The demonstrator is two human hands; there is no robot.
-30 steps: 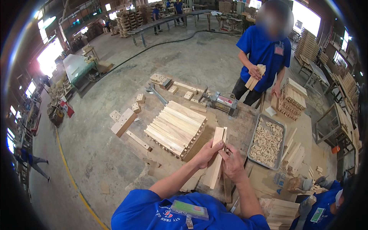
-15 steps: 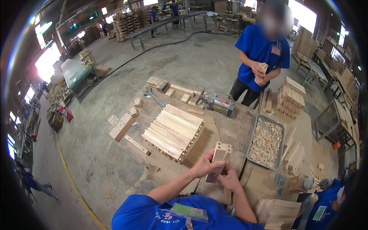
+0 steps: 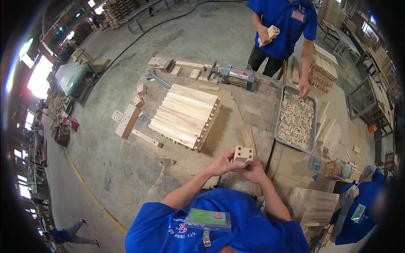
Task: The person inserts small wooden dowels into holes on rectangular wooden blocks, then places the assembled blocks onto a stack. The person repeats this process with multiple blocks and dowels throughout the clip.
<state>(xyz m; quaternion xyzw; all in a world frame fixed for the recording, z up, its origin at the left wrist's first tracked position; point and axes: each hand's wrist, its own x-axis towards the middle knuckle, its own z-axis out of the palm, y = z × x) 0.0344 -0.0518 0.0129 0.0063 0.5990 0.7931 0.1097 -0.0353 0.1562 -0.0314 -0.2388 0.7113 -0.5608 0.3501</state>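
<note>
Close in front of me, a small bundle of wooden sticks stands with its drilled ends up, several round holes showing. My left hand is closed around its left side, thumb across the near face. From the right, my right hand grips the bundle lower down; some of its fingers are hidden behind the wood. Just beyond my hands a flat wooden piece lies on the bench. Further left sits a stack of wooden slats with dowels sticking out of their ends.
To the right is a metal tray of short dowels, with a co-worker's hand reaching into it. A clamp cylinder is fixed at the bench's far side. Loose drilled blocks lie left; another co-worker is at lower right.
The bundle in my hands has tipped so its drilled ends face me more. The co-worker opposite has moved one hand from their wooden pieces to the dowel tray. My view has tilted downward.
</note>
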